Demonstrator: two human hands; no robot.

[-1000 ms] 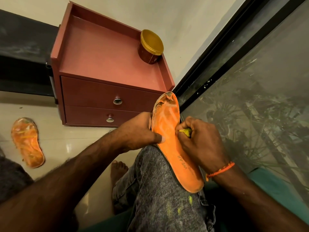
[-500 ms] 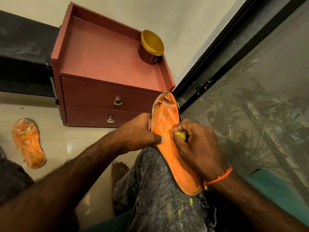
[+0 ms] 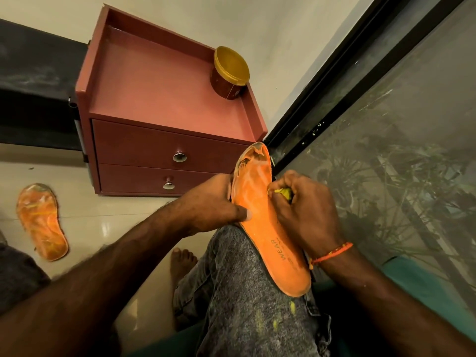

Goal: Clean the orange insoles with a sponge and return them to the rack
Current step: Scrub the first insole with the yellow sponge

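1. On the person's raised knee (image 3: 247, 300), an orange insole (image 3: 268, 228) is lying lengthwise, toe pointing far.
2. The left hand (image 3: 208, 204) is gripping its left edge, thumb pressing on top.
3. The right hand (image 3: 301, 210) is squeezing a yellow sponge (image 3: 282, 193) against its right edge.
4. A second insole (image 3: 41, 220) is lying on the floor (image 3: 108, 217) far left, near the red drawer rack (image 3: 159, 104) that is carrying a gold-lidded jar (image 3: 230, 73).

Single head-worn wide-angle view, looking forward and steeply down from above the lap. Nearest: both forearms and the raised knee (image 3: 247, 292), filling the lower frame. Far centre: red drawer unit (image 3: 164, 104) against the wall. Far left: tiled floor (image 3: 85, 228). Right: dark glass pane (image 3: 399, 150). Straight edges bow near the borders. No second view.
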